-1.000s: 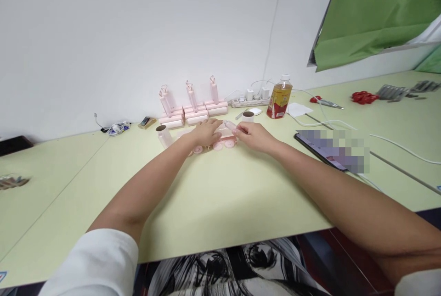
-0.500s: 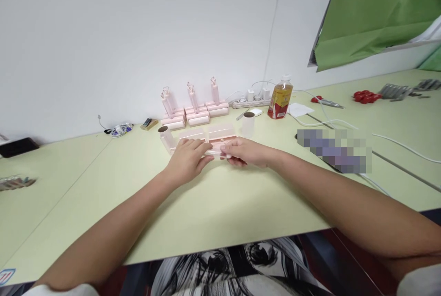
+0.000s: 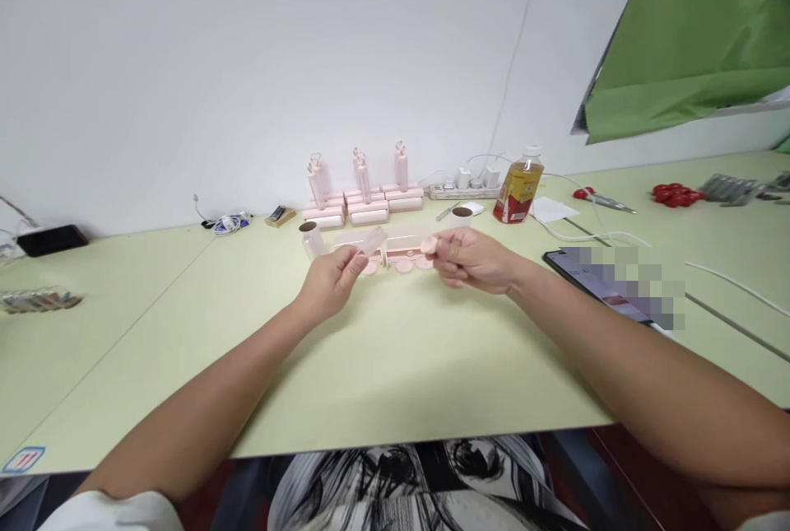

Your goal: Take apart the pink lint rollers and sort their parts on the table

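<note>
My left hand (image 3: 332,279) is raised a little above the pale green table (image 3: 383,366) and pinches a clear plastic tube (image 3: 372,241). My right hand (image 3: 478,259) is closed on a small pink round cap (image 3: 428,245), held close to the tube's end. Just behind both hands lie pink rectangular parts (image 3: 404,247) with pink discs (image 3: 405,265) on the table. A paper roll with a brown core (image 3: 311,238) stands left of them.
Three assembled pink rollers on stacked bases (image 3: 361,193) stand by the wall. A power strip (image 3: 466,185), a bottle of amber liquid (image 3: 518,185), a phone (image 3: 608,284), red scissors (image 3: 596,197), cables (image 3: 225,224) and a black device (image 3: 53,239) lie around.
Both hands drew back from the pink parts and lifted. The left hand now holds the clear tube up and the right holds a pink cap beside it. The view shifted slightly left.
</note>
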Tool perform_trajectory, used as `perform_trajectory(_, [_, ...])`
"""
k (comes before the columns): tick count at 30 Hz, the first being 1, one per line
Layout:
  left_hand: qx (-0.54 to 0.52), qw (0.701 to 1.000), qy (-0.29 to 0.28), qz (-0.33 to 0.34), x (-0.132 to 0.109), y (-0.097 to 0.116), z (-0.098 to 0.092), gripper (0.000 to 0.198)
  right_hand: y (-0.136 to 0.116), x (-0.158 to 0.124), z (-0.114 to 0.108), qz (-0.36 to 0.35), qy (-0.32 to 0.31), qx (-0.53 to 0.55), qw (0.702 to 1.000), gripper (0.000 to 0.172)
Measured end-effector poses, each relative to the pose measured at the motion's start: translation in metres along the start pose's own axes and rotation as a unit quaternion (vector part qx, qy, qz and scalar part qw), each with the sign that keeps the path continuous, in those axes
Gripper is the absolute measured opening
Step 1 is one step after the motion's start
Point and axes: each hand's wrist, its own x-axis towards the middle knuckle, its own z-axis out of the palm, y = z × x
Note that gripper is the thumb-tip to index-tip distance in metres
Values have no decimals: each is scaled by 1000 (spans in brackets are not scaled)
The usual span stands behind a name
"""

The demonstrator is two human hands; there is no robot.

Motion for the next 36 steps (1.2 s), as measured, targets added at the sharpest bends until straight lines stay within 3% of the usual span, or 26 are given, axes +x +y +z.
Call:
perform_trajectory(2, [-75,996,30,-40,1,-2,-1,39,-8,-3,-16,-30,111,-128,985,48])
perform_trajectory(4, [-119,991,37,-54,1,-5,1,38,-10,-5,-35,2,199,-313,929,42])
perform_trajectory(7, [-150,987,18,-52,0,-8,5,35,-3,-4,-59,143,176,-485,845,41])
perform_trajectory(10, [-178,982,-7,-57,-2,-11,8,34,9,2,-69,219,174,-523,805,31])
perform_trajectory(14, [-191,979,-28,-68,-2,-8,7,33,21,13,-70,248,184,-535,787,22])
perform_trajectory(19, [-169,979,-76,-88,-1,1,3,33,31,21,-73,226,198,-564,770,21])
perform_trajectory(26, [-135,981,-116,-76,-3,3,3,34,33,26,-72,196,259,-543,775,18])
perform_trajectory(32, [-211,967,-101,-98,-2,1,3,36,30,26,-73,189,286,-521,782,12])
perform_trajectory(34, [-243,960,-103,-96,0,1,3,37,24,23,-73,160,322,-527,770,18])
perform_trajectory(36, [-265,954,-101,-93,0,2,6,37,16,18,-64,89,342,-519,778,23])
